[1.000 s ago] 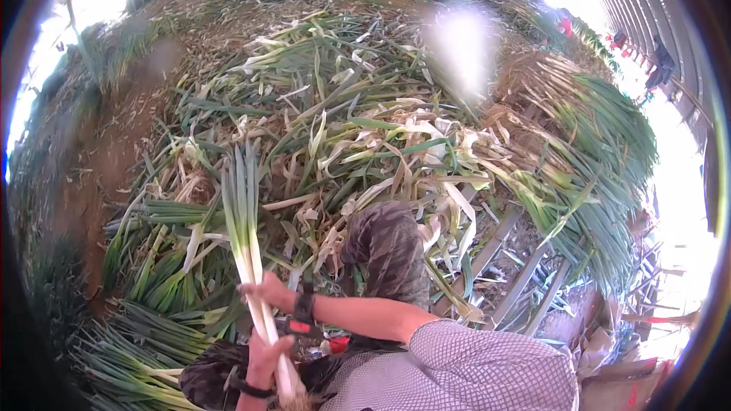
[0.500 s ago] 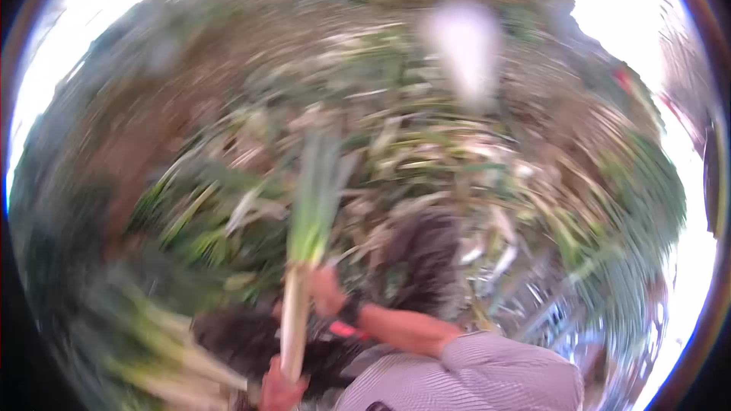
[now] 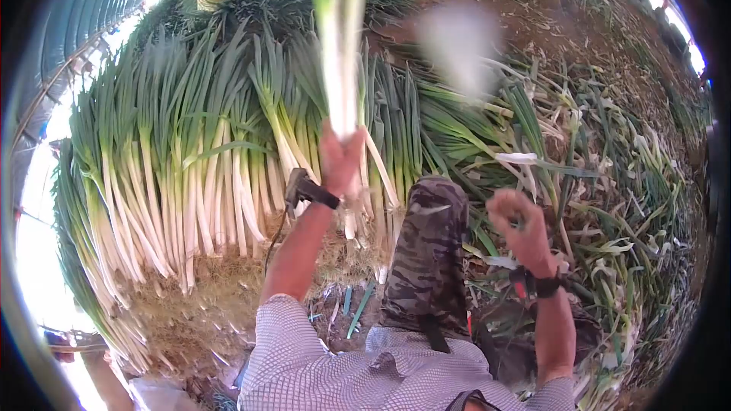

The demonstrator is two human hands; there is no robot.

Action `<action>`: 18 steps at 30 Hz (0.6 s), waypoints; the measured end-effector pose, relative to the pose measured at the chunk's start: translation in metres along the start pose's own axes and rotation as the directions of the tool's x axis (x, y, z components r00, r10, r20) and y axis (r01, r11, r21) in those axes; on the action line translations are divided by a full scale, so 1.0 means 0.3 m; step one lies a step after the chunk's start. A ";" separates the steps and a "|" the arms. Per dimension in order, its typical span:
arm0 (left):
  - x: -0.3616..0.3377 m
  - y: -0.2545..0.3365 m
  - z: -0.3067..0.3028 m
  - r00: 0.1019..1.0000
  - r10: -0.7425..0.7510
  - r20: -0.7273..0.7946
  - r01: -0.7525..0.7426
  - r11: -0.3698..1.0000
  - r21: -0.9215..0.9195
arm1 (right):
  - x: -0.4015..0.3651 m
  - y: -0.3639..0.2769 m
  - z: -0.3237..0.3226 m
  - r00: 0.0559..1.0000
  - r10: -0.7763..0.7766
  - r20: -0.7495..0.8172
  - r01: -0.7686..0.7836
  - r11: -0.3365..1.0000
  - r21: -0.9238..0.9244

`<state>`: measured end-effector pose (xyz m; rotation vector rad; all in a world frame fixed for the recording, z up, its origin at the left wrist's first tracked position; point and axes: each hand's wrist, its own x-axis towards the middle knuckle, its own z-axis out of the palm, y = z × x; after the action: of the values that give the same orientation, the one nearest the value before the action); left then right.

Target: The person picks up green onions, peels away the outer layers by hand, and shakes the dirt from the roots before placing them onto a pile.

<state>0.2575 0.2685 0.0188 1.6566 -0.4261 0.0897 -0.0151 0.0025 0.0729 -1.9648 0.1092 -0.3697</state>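
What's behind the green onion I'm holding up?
A pile of green onions, lying side by side, white stalks and green tops showing. The held green onion and left hand cover a strip of it.

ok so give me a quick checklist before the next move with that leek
1. Left hand grip on the leek: ok, fingers closed round the white shank.
2. Leek's full length in view: not ok, the leaf end runs out of the top of the picture.
3. Right hand free: cannot tell, fingers curled and blurred.
4. Stacked leeks in order: ok, side by side, white ends toward the person.
5. Camouflage knee clear of the raised leek: ok, below it and apart.
6. Ground on the right: not ok, loose trimmings are scattered there.
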 end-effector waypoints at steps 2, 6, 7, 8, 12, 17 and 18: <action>0.067 -0.264 -0.123 0.995 -0.080 -0.057 0.091 0.969 0.231 | -0.121 0.209 0.008 0.980 0.193 -0.041 -0.195 0.980 -0.037; -0.004 -0.837 -0.318 0.724 -0.591 -0.355 0.637 0.377 0.672 | -0.411 0.499 -0.095 0.883 0.468 -0.032 -0.469 0.876 -0.117; -0.012 -0.805 -0.308 0.706 -0.630 -0.324 0.635 0.361 0.683 | -0.460 0.519 -0.114 0.846 0.531 -0.052 -0.534 0.839 -0.104; 0.005 -0.774 -0.293 0.635 -0.713 -0.297 0.692 0.355 0.629 | -0.492 0.532 -0.132 0.800 0.597 -0.067 -0.601 0.794 -0.090; 0.049 -0.891 -0.313 0.684 -0.697 -0.214 0.543 0.291 0.788 | -0.583 0.608 -0.158 0.777 0.614 -0.138 -0.626 0.777 -0.069; 0.051 -0.991 -0.391 0.695 -0.719 -0.036 0.550 0.498 0.670 | -0.646 0.743 -0.220 0.784 0.561 -0.265 -0.612 0.770 -0.181; 0.020 -0.920 -0.361 0.685 -0.725 -0.074 0.639 0.550 0.538 | -0.652 0.777 -0.238 0.777 0.560 -0.288 -0.619 0.763 -0.186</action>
<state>0.3737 0.3921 -0.2245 2.2895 0.2016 -0.5787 -0.2010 -0.1090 -0.1523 -2.0246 0.9541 -0.1436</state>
